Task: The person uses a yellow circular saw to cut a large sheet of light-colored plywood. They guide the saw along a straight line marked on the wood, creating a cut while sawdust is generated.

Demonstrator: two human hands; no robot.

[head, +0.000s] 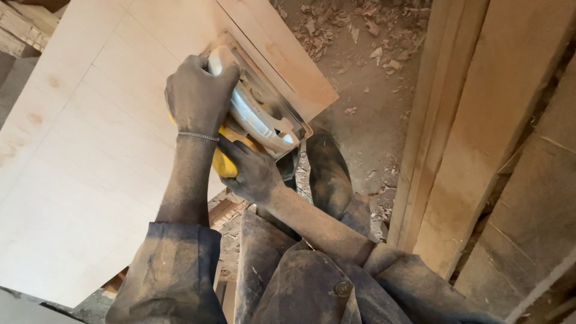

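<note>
A yellow and white circular saw [258, 117] rests with its metal base plate on a large pale plywood sheet [96, 132], at the sheet's right edge. My left hand [199, 93], with a thin bracelet on the wrist, grips the front of the saw from above. My right hand [251, 171] is closed around the saw's yellow rear handle. A thin cut line [258, 57] runs through the plywood ahead of the saw. The blade itself is hidden under the guard.
Upright wooden planks [480, 120] stand close on the right. The dirt floor [372, 90] between carries wood chips and dust. My dusty shoe [327, 174] and trouser legs are below the saw. More timber [24, 24] lies at the top left.
</note>
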